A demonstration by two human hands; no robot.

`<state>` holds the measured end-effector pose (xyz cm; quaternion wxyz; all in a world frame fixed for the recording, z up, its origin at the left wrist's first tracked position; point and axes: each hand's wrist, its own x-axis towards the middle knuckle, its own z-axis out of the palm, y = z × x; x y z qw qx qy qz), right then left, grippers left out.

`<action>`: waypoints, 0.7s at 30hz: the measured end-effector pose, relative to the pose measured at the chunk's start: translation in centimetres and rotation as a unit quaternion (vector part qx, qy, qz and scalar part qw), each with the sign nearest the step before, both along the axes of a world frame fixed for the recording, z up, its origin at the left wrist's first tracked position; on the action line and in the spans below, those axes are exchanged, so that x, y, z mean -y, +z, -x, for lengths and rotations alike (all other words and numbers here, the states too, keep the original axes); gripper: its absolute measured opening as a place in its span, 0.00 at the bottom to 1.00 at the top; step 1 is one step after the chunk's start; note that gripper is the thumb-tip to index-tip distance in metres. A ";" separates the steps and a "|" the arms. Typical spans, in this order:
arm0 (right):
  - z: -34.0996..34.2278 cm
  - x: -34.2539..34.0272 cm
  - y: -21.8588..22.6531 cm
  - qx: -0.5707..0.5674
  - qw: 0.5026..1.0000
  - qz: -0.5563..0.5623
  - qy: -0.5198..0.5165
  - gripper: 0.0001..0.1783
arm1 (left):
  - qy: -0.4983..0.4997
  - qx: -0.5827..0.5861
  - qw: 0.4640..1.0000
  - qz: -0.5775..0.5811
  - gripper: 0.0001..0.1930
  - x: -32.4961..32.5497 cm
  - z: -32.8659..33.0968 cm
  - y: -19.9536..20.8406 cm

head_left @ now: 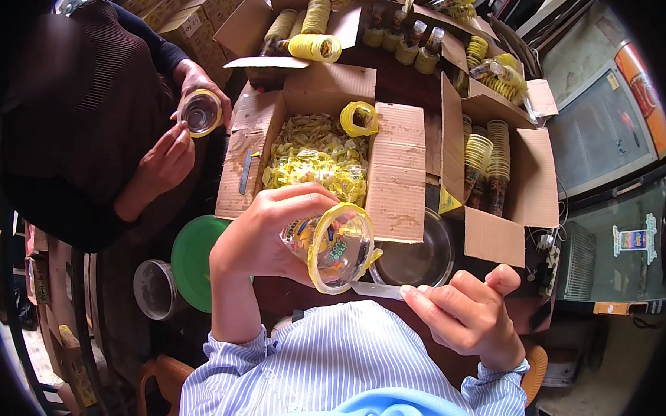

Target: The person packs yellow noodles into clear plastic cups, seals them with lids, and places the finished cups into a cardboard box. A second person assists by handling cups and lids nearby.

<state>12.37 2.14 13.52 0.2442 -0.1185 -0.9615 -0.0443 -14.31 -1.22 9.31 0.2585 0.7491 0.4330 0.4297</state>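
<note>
My left hand [261, 227] is wrapped round a clear printed plastic cup [338, 249], tilted so its round opening faces right. A yellow rim edges the cup, and a loose yellow strip [373, 257] sticks out from it. In my right hand [466, 318] is a thin knife blade [378, 290], pinched between thumb and fingers. Its tip meets the lower part of the cup's rim. Beyond my left hand, a cardboard box [398, 174] holds many yellow and clear plastic scraps [316, 159], with a yellow-rimmed ring piece [359, 119] at its far right corner.
At left, a co-worker's hands [168, 156] hold another cup [202, 113]. A cutter [246, 171] lies on the box's left flap. Stacked cups [496, 163] fill a box at right. A metal bowl [412, 263], a green basin [197, 261] and a whitish bucket [155, 289] stand nearby.
</note>
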 end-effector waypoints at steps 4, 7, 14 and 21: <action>-0.1 0.1 0.2 -0.002 1.000 0.003 0.003 0.09 | -0.001 -0.009 1.000 -0.001 0.33 0.0 0.0 0.1; -0.1 0.1 0.1 0.002 1.000 0.007 0.006 0.09 | 0.001 -0.014 1.000 0.000 0.33 -0.1 -0.1 0.1; -0.1 0.1 -0.4 0.000 1.000 0.006 -0.010 0.09 | -0.001 -0.017 1.000 0.007 0.34 -0.2 -0.2 0.0; 0.2 -0.6 -0.4 0.012 1.000 -0.002 0.004 0.10 | -0.006 -0.020 1.000 0.014 0.35 -0.3 0.3 0.0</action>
